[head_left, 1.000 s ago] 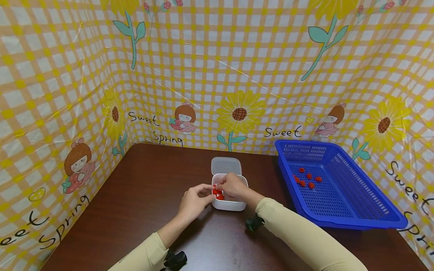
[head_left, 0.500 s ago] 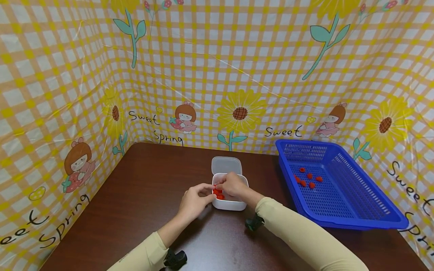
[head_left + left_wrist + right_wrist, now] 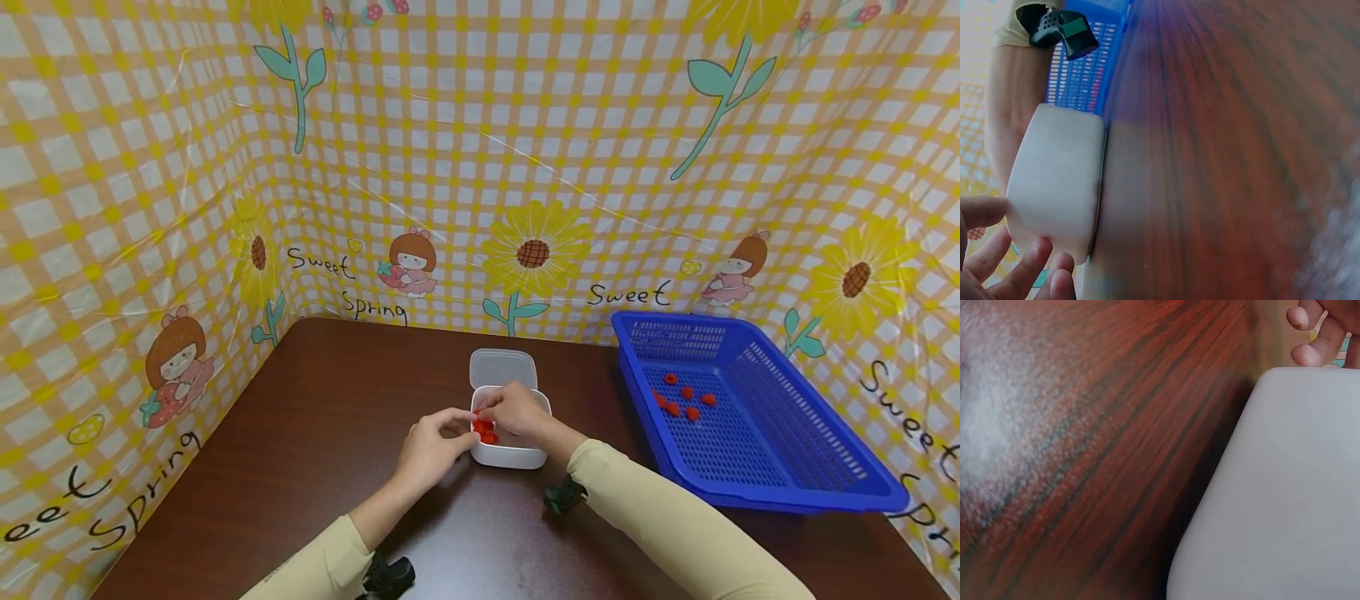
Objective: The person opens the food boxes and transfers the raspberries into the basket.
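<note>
A small white box (image 3: 510, 457) sits on the table with its translucent lid (image 3: 502, 369) folded back. Several red raspberries (image 3: 487, 436) lie at its left end. My right hand (image 3: 517, 412) reaches into the box and pinches a raspberry there; its fingertips are partly hidden. At the left wall rests my left hand (image 3: 431, 450), thumb and forefinger apart at the rim. The left wrist view has its spread fingers (image 3: 1022, 265) against the box's outer side. In the right wrist view the box wall (image 3: 1285, 494) hides the right hand's fingers.
A blue slotted basket (image 3: 795, 497) stands at the right of the dark wooden table (image 3: 315, 433), with several raspberries (image 3: 692, 413) in its left part. A checked sunflower cloth (image 3: 450, 167) hangs round the back and sides. Dark wrist devices (image 3: 562, 497) sit under both cuffs.
Both hands stay at the box with hardly any movement. The raspberries in the basket keep their places. The whole head view shifts very slightly.
</note>
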Tool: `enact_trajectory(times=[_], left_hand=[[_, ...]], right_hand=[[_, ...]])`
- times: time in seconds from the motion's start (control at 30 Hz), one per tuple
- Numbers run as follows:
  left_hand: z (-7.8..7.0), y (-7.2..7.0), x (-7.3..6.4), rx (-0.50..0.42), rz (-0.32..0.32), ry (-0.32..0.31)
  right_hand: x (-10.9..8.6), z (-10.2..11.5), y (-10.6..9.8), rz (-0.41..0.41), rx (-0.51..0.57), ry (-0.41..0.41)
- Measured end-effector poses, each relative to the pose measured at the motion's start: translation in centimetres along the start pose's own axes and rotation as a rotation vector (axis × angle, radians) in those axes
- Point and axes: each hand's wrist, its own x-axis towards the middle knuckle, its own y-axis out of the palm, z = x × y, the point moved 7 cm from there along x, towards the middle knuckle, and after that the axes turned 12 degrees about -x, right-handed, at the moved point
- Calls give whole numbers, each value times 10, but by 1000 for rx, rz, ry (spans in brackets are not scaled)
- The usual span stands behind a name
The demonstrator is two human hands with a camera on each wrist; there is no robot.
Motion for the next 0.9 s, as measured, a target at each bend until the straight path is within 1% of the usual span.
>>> enact_trajectory(times=[0.27,0.4,0.63,0.8,0.9], left_hand=[[0,1,0,-11,0,2],[0,0,0,-15,-1,3],[0,0,0,-13,0,11],[0,0,0,-7,0,22],[0,0,0,-5,2,16]], right_hand=[[0,0,-5,-11,18,-16],[0,0,-9,-18,17,9],[-4,0,-21,-12,55,49],[-7,0,-32,2,95,88],[-8,0,-41,0,104,94]])
